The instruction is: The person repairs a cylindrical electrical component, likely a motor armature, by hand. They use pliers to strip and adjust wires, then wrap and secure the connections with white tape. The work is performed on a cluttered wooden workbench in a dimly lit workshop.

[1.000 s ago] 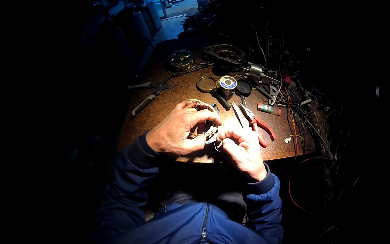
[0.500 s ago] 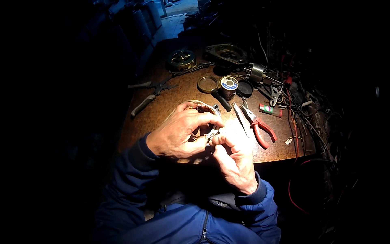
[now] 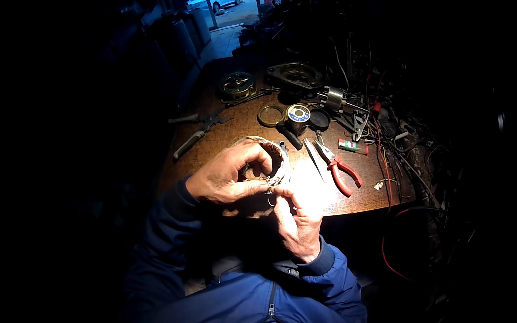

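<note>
A ring-shaped motor stator [image 3: 282, 161] with copper windings and pale lacing is at the table's near edge. My left hand [image 3: 223, 171] grips its near left side, fingers curled into the opening and thumb on the near rim. My right hand [image 3: 299, 225] is closed in a pinch at the near right rim, beside the left thumb. A thin curved strand shows just below the fingertips; what exactly they pinch is too small to make out. Tweezers [image 3: 315, 160] and red-handled long-nose pliers [image 3: 341, 173] lie to the right of the stator.
Behind the stator are a wire spool [image 3: 298, 113], brass ring [image 3: 271, 116], black lid [image 3: 320, 119] and black rod [image 3: 290, 135]. Farther back lie a rotor [image 3: 335, 99] and metal housings [image 3: 296, 74]. Pale-handled pliers [image 3: 189, 144] lie left; tangled wires [image 3: 393, 153] crowd the right edge.
My right hand has shifted left along the near rim, still pinched. My left index finger has drawn back from the right rim and bent into the opening. The view has shifted slightly.
</note>
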`<state>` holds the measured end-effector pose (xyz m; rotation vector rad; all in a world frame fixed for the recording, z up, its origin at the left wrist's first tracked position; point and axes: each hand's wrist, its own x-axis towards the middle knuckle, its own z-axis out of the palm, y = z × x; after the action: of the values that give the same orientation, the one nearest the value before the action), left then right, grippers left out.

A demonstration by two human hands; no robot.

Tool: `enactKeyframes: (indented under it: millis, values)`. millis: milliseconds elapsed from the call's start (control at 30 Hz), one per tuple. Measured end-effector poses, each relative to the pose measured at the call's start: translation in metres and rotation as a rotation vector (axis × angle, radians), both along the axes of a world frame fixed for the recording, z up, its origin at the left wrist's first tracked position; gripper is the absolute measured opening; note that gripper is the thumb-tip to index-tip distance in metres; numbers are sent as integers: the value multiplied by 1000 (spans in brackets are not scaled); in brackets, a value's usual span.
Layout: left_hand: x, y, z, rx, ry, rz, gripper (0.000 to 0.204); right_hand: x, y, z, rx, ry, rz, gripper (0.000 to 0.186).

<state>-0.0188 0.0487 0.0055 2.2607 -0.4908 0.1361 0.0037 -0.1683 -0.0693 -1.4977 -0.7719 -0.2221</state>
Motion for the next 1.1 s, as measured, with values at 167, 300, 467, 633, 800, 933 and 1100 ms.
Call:
enactKeyframes:
  millis: [167, 300, 467, 633, 800, 933, 1100]
  values:
    - [1, 6, -7, 26, -99, -60, 20, 2, 1, -6, 64, 11, 30, 23]
    - [-1, 14, -5, -32, -79, -127, 17, 5, 1, -10, 98, 7, 45, 22]
    - [-4, 10, -4, -61, -27, -73, 18, 7, -2, -8, 87, 51, 74, 19]
    - [-11, -21, -5, 9, -122, 129, 19, 26, -8, -11, 39, 79, 61, 17]
    - [-16, -54, -16, 93, -335, 330, 22, 45, -17, -15, 227, 450, 262, 14]
    - [-15, -49, -18, 173, -409, 340, 31, 53, -21, -25, 177, 361, 249, 14]
    - [-14, -38, -21, 235, -466, 334, 45, 50, -20, -16, 170, 420, 261, 12]
